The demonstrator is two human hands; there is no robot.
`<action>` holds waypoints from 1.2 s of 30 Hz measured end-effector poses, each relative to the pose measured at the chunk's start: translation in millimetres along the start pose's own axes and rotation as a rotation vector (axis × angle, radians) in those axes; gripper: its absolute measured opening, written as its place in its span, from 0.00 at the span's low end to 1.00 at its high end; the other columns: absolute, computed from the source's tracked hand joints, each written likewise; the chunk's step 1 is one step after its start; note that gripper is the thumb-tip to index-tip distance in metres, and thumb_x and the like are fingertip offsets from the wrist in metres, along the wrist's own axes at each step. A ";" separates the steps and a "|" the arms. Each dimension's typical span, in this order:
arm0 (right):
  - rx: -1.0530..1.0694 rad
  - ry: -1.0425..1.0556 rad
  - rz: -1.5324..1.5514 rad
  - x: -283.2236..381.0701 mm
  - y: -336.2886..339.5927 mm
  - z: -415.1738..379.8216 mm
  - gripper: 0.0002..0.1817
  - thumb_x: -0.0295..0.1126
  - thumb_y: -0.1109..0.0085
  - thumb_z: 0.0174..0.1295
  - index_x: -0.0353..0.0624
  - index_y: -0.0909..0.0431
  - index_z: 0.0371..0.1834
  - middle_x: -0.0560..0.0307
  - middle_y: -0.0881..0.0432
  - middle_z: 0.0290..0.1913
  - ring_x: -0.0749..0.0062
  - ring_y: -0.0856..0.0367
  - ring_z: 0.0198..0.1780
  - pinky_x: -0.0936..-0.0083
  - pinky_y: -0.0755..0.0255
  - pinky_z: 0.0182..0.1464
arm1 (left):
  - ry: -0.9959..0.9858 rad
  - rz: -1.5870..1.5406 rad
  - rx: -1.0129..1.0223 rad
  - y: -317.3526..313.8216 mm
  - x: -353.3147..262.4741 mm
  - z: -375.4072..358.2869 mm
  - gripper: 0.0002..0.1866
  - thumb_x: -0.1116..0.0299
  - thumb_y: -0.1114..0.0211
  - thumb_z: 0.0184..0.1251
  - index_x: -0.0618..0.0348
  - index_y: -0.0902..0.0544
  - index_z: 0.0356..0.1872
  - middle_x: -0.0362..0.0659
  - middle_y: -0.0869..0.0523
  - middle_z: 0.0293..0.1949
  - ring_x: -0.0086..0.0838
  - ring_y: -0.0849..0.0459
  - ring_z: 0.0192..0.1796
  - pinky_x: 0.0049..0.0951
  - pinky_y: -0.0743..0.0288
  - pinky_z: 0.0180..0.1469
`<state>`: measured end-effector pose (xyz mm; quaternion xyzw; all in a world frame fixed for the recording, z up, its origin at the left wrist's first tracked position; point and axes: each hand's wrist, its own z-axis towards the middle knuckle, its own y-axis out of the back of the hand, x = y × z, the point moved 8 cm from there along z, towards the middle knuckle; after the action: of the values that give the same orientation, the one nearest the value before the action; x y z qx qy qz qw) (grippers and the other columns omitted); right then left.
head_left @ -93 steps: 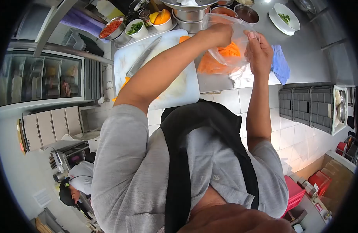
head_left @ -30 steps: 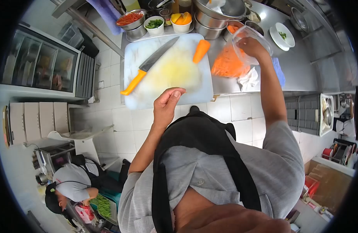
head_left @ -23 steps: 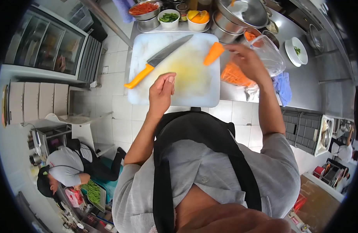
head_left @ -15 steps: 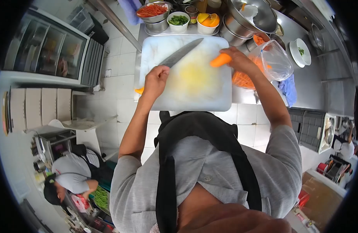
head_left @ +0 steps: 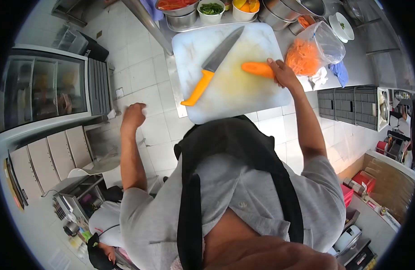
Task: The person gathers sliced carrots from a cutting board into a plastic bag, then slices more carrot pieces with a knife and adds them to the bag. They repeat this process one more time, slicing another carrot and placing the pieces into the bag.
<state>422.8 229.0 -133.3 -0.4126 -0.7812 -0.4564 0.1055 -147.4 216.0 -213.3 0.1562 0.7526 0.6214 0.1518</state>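
Note:
A peeled carrot point(head_left: 257, 69) points left over the right part of the white cutting board point(head_left: 189, 58), its thick end gripped by my right hand point(head_left: 285, 74). The knife point(head_left: 217, 56) lies flat and slanted on the board, yellow handle towards me and blade pointing away; no hand touches it. Off to the left of the board, above the floor, my left hand point(head_left: 134, 115) has its fingers curled in, and nothing shows in them. A yellowish stain point(head_left: 243, 85) marks the board's middle.
A plastic bag of shredded carrot point(head_left: 304, 56) stands right of the board. Behind it are a bowl of greens point(head_left: 211, 10), a bowl of orange pieces point(head_left: 245, 8) and metal bowls point(head_left: 275, 15). A metal post point(head_left: 149, 24) rises at the left. Another person point(head_left: 104, 225) is at lower left.
My left hand has let go of the knife and swung left, off the board. The knife now rests on the board. My right hand still has the carrot; the whole view has turned somewhat.

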 end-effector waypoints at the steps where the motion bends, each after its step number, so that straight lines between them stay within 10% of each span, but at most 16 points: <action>1: -0.008 -0.002 -0.003 -6.8 -3.4 1.6 0.33 0.62 0.51 0.71 0.38 0.22 0.54 0.49 0.20 0.28 0.69 0.19 0.25 0.74 0.24 0.28 | -0.005 -0.004 -0.006 18.3 -21.8 6.8 0.14 0.69 0.37 0.72 0.58 0.16 0.56 0.44 0.14 0.32 0.30 0.14 0.31 0.31 0.17 0.39; 3: -0.508 0.530 -0.037 10.4 17.6 -18.8 0.28 0.51 0.38 0.67 0.40 0.23 0.60 0.42 0.18 0.42 0.59 0.16 0.40 0.67 0.21 0.42 | 0.562 -1.113 -0.235 74.5 -64.9 15.2 0.17 0.66 0.34 0.70 0.57 0.17 0.58 0.45 0.13 0.35 0.33 0.14 0.38 0.31 0.18 0.46; 7: -0.367 0.867 -0.168 24.3 -16.9 -31.7 0.30 0.32 0.27 0.57 0.49 0.24 0.65 0.43 0.23 0.58 0.47 0.22 0.58 0.63 0.28 0.63 | 0.146 -0.942 -0.380 130.9 -165.2 67.0 0.24 0.64 0.29 0.64 0.59 0.19 0.60 0.53 0.17 0.51 0.42 0.17 0.53 0.35 0.23 0.58; 15: 0.381 0.410 0.051 20.7 -24.4 4.9 0.28 0.31 0.25 0.57 0.51 0.23 0.63 0.53 0.23 0.64 0.61 0.25 0.65 0.66 0.30 0.65 | 0.081 -0.596 0.050 95.4 -213.3 120.9 0.31 0.58 0.37 0.69 0.63 0.33 0.68 0.65 0.22 0.56 0.59 0.21 0.58 0.48 0.27 0.62; 25: -0.418 0.731 0.260 24.1 -25.3 -4.3 0.20 0.26 0.24 0.53 0.48 0.16 0.51 0.53 0.28 0.57 0.62 0.24 0.58 0.71 0.20 0.51 | -0.006 -0.765 0.071 155.7 -263.3 59.0 0.20 0.63 0.44 0.76 0.65 0.33 0.60 0.66 0.18 0.39 0.62 0.18 0.45 0.49 0.26 0.47; 36: -0.341 0.707 0.204 33.9 -16.7 -4.9 0.17 0.25 0.30 0.59 0.50 0.17 0.52 0.52 0.27 0.57 0.61 0.21 0.54 0.72 0.17 0.45 | 0.019 -0.606 0.239 179.7 -265.7 24.3 0.30 0.63 0.44 0.78 0.50 0.40 0.78 0.59 0.17 0.43 0.54 0.16 0.46 0.48 0.24 0.51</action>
<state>387.8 239.7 -122.7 -0.3173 -0.5650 -0.6804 0.3423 111.7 157.2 -32.1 -0.0638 0.8340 0.4564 0.3034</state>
